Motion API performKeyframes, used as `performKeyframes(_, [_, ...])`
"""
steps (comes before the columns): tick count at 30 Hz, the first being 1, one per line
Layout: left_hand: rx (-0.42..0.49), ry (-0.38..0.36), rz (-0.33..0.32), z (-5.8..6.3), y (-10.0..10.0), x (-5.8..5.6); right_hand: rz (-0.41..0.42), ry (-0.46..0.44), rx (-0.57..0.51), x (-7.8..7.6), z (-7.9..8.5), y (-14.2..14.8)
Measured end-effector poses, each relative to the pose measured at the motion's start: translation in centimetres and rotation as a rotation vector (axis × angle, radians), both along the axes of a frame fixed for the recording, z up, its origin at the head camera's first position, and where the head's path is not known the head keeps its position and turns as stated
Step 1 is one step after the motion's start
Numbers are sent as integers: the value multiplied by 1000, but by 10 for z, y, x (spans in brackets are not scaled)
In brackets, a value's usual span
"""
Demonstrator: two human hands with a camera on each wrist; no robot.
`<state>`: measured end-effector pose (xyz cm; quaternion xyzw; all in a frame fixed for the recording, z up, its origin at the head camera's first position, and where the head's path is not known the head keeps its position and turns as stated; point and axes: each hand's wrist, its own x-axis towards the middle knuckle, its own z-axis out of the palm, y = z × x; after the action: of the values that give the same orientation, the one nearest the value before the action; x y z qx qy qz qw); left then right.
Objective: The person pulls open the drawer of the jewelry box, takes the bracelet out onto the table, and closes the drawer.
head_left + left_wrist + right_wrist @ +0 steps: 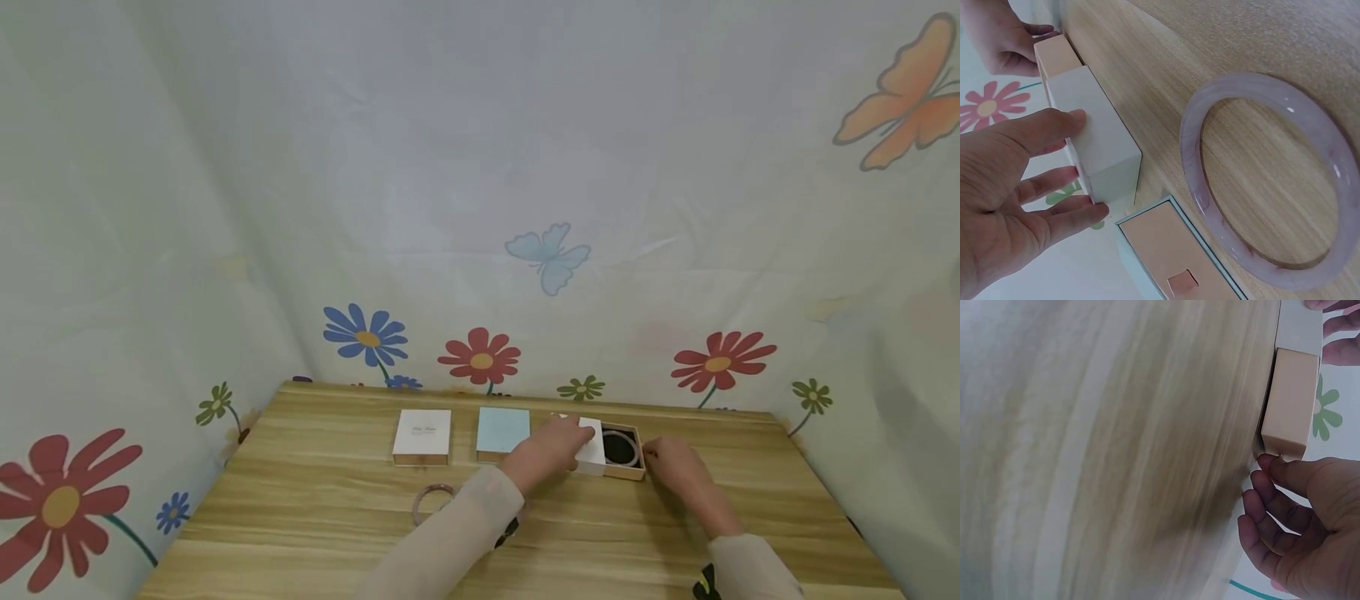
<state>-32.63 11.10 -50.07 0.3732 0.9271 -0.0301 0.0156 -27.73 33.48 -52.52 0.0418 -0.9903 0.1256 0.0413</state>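
Observation:
A white box sleeve (591, 454) lies on the table with its tan drawer (630, 473) slid partly out to the right. Inside the drawer is a pale bangle (637, 450) around a black insert. My left hand (551, 450) grips the sleeve, thumb on its near side in the left wrist view. At the drawer's outer end, thumb and index finger of my right hand (1300, 519) pinch its edge; whether a pull tab is between them is hidden. A pale purple bangle (1194, 169) lies on the wood, partly behind my left sleeve in the head view.
Left of the opened box stand a light blue box (503, 429) and another white box (422, 433) with small print. The wooden table (300, 492) ends at a flower-printed curtain (420, 275) behind and at the sides.

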Motion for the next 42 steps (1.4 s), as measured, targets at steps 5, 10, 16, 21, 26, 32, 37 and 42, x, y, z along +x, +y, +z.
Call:
performKeyframes(5, [1,-2,8,1,-1,0,-18,13,-28,1,-3,3])
performKeyframes(10, [2,2,9,1,-1,3,-12,31,-25,3,-5,5])
performKeyframes(16, [5,0,3,4,-2,5,-7,59,-14,4,-5,7])
performKeyframes(21, [-15,16,-11,6,-1,7,-5,69,-12,5,-7,9])
performKeyframes(26, [-20,22,-10,5,0,6,-1,82,-12,6,-6,10])
performKeyframes(32, [-9,12,-2,5,0,5,5,95,-4,7,-4,10])
performKeyframes(37, [-12,20,-8,5,0,6,-2,96,-4,9,-2,10])
performKeyframes(42, [-3,9,2,6,0,7,-3,103,-4,10,-4,11])
